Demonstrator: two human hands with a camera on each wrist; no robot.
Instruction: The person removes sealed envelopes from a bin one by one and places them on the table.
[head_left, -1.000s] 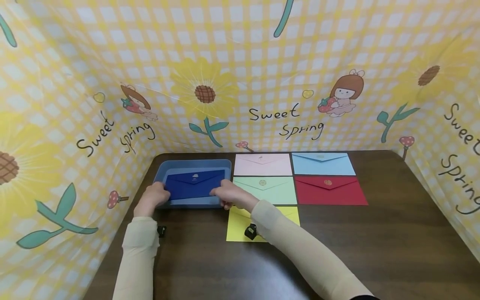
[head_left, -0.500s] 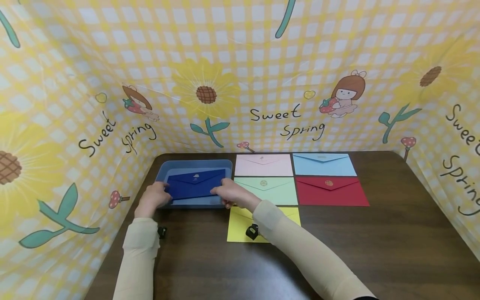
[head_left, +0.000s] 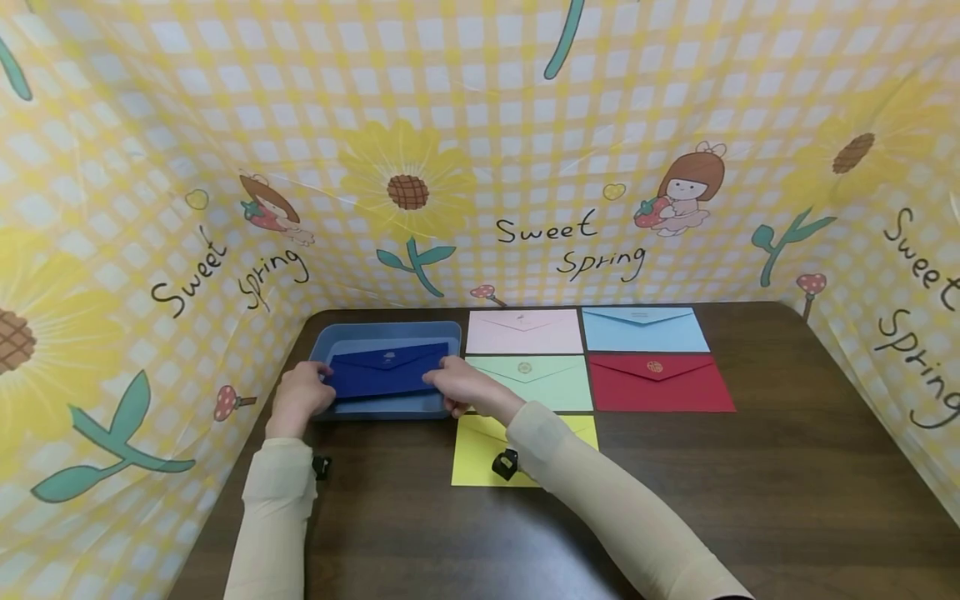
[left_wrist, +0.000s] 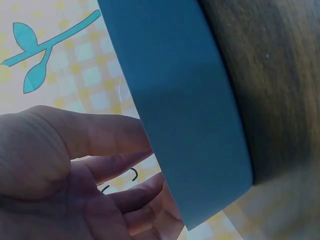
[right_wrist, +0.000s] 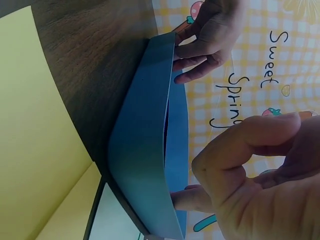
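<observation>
A dark blue envelope (head_left: 390,372) lies slightly askew within the blue tray (head_left: 412,407), its lower edge showing a shadow beneath. At the envelope's left end, my left hand (head_left: 300,392) reaches over the tray rim and holds the edge. My right hand (head_left: 468,387) pinches the lower right corner from the other side. In the left wrist view, the tray wall (left_wrist: 185,100) hides the fingertips of the left hand (left_wrist: 100,165). The right wrist view shows only a dark sliver of the envelope (right_wrist: 166,131) inside the tray; the right fingertips are partly hidden.
Right of the tray lie pink (head_left: 524,332), light blue (head_left: 645,331), mint green (head_left: 536,385) and red (head_left: 660,383) envelopes. A yellow envelope (head_left: 480,462) lies nearer, under the right forearm. Checked cloth (head_left: 465,100) walls off the back and sides of the brown table (head_left: 750,492).
The dark blue envelope has tilted slightly, and its gold emblem looks dimmer. Both hands stay at its ends with only small finger shifts. The other envelopes have not moved.
</observation>
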